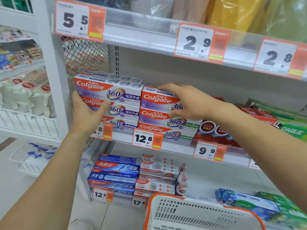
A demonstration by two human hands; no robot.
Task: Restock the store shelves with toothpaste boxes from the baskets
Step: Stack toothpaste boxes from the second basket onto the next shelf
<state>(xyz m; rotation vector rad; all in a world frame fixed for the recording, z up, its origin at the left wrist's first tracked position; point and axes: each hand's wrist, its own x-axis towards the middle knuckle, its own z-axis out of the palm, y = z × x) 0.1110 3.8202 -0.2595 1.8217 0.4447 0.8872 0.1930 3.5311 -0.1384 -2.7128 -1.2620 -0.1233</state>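
The left hand (pixel 88 112) cups the left end of the left stack of Colgate boxes (pixel 108 98), thumb across a box front. The right hand (pixel 186 102) grips the top box of the right stack (pixel 159 112), apparently seating it. Advise squaring fronts flush with the shelf edge (pixel 174 145). White basket (pixel 199 213) below.

Your middle shelf (pixel 179 145) carries stacked Colgate boxes (pixel 126 97), with red boxes (pixel 214 131) and green Darlie boxes (pixel 292 130) beside them.
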